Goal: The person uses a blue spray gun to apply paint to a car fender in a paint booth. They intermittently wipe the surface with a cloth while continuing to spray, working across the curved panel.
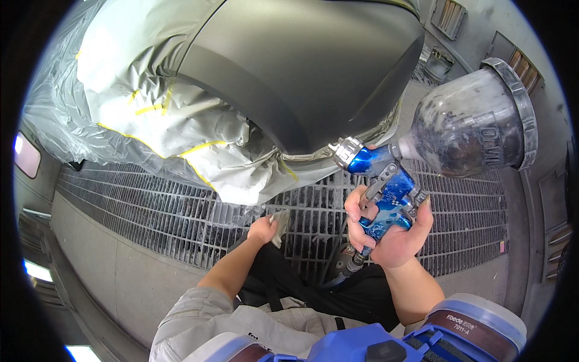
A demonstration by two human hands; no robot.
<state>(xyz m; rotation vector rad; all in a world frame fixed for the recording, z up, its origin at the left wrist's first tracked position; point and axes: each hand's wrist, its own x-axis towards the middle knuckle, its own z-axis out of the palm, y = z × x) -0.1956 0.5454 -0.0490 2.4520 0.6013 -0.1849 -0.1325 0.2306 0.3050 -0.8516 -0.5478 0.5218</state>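
My right hand [401, 235] is wrapped round the handle of a blue metallic spray gun [389, 199], its silver nozzle pointing up and left. On top of the gun sits a cloudy, paint-stained cup [467, 120] with a grey lid, tilted to the right. A hose joins the bottom of the handle. Lower and to the left, my left hand [263, 230] is closed on a pale folded cloth [280, 227]. Beyond the nozzle stands a dark grey matte car body panel [307, 66] with a curved wheel arch. The nozzle is apart from the panel.
Masking sheet [163, 120] with yellow tape wraps the car to the left and below the panel. Clear plastic film [54, 108] hangs farther left. I stand over a metal floor grating [151, 187]. A metal can [439, 63] is at the far right, by the vented wall.
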